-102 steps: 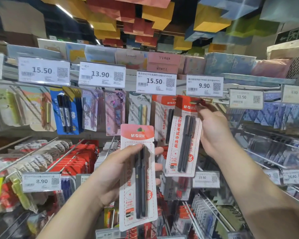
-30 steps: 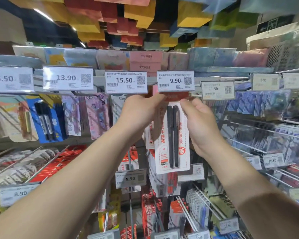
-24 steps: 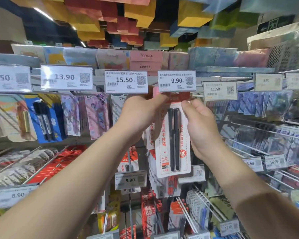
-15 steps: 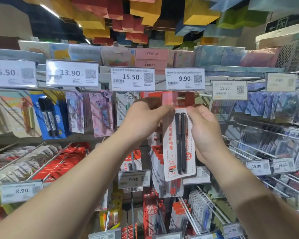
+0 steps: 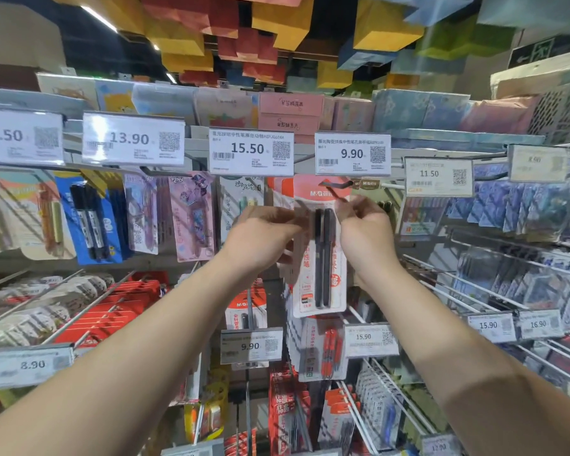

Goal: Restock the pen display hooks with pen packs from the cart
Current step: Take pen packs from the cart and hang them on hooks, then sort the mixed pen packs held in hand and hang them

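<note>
The left hand [image 5: 264,236] pinches the left edge of the pen pack [image 5: 320,251], fingers curled onto the card. The pack hangs upright between both hands, its long axis vertical, 2 black pens side by side, its red header up under the 9.90 price tag [image 5: 352,154] where the display hook [image 5: 334,185] sits. The right hand [image 5: 366,233] pinches the right edge. Both hands are level and equally near; the hook lies just above them, so the pack seems to need seating there.

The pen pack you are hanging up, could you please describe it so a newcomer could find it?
On the top hook row, look under the 9.90 price tag. The pen pack hangs between both hands: white card, coral header, two black pens, unlike the pastel packs leftward.
</note>
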Demonstrator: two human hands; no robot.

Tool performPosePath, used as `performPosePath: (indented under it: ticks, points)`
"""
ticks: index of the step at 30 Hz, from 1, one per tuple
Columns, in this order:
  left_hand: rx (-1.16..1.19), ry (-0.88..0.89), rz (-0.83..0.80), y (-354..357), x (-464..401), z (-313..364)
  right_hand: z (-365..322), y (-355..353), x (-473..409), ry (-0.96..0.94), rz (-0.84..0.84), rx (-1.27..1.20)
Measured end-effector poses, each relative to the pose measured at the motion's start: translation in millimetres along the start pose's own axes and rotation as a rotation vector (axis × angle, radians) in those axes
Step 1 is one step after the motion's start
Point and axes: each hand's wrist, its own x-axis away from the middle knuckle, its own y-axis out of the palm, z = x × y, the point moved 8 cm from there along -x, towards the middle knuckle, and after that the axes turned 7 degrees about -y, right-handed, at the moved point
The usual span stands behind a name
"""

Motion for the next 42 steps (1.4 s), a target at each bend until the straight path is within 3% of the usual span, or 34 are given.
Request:
performPosePath:
  ticks: [5, 11, 20, 24, 28, 33, 38, 42]
  points:
    - [-0.064, -0.033, 0.003, -4, -17, -10, 6, 10, -4, 0.024, 0.028, 0.001]
    - [-0.150, -0.026, 0.010, -5, -28, -16, 10, 18, -3, -0.037, 0.022, 0.166]
    - [0.072, -0.050, 0.059, -26, 22, -30, 12, 2, 52, -0.013, 0.050, 0.247]
    - [0.192, -0.046, -0.044, -23, 56, -30, 8, -2, 84, -0.022, 0.026, 0.174]
    - [0.305, -0.092, -0.238, -6, 92, -37, 6, -35, 121, -0.028, 0.130, 0.190]
    - [0.502, -0.272, -0.477, 51, 141, -62, 7, -101, 173, 0.002, 0.247, 0.256]
    - [0.472, -0.474, -0.723, 145, 195, -87, 29, -192, 235, 0.175, 0.340, 0.210]
    - [0.448, -0.477, -0.878, 214, 246, -91, 41, -277, 294, 0.350, 0.479, 0.241]
